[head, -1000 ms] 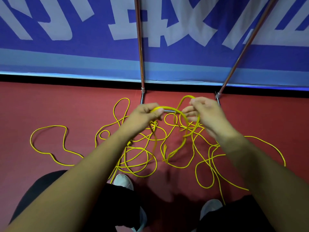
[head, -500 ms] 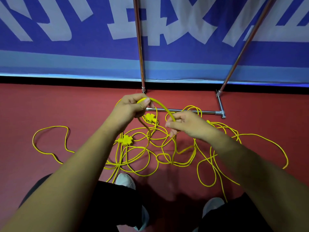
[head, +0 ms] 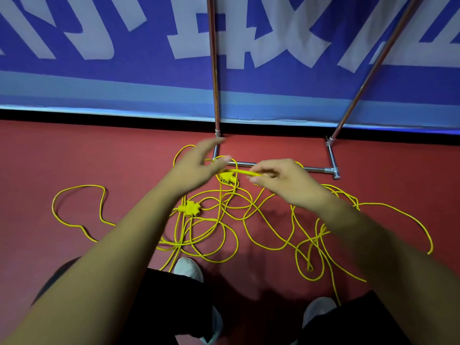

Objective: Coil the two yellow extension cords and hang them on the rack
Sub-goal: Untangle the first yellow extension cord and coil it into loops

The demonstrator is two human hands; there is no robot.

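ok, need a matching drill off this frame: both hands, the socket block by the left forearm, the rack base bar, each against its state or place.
Column 1:
1. left hand
2. right hand
3. socket block
4. rack base bar

Column 2:
A. pinches a yellow cord
B. chrome, lying flat on the red floor
C. fingers spread, holding nothing
D. yellow, among loose loops beside the left forearm

Pairs: 1-C, 2-A, 3-D, 4-B
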